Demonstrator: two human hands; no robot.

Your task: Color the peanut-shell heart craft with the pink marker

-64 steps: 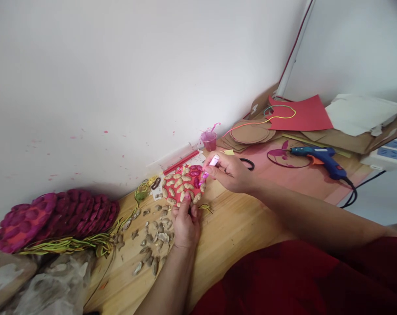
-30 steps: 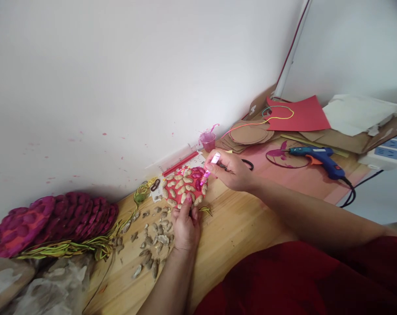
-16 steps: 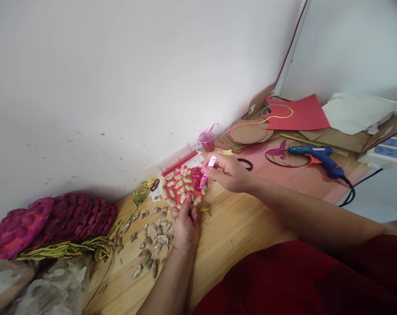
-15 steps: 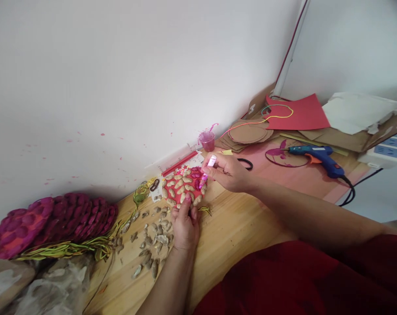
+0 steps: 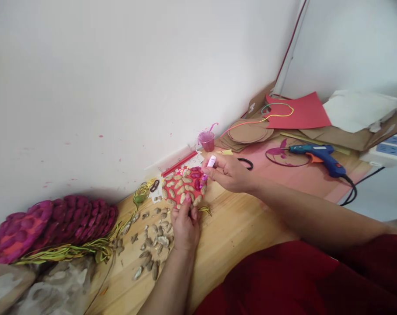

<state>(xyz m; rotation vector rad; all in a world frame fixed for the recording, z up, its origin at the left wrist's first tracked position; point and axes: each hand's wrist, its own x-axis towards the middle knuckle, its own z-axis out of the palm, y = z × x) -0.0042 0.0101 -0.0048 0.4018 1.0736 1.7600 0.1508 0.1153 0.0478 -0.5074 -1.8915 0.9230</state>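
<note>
Right hand with a white-ended brush at the peanut-covered red disc.

Bare wood on the desk lies open below the right forearm, while loose peanut shells clutter the stretch left of the left forearm, the wall bounds the far side, and the glue gun with its cable obstructs the right.

Soft, diffuse light, moderately bright; wall evenly lit, shadow low at left; wide-angle stretch, top-right corner dark.
</note>
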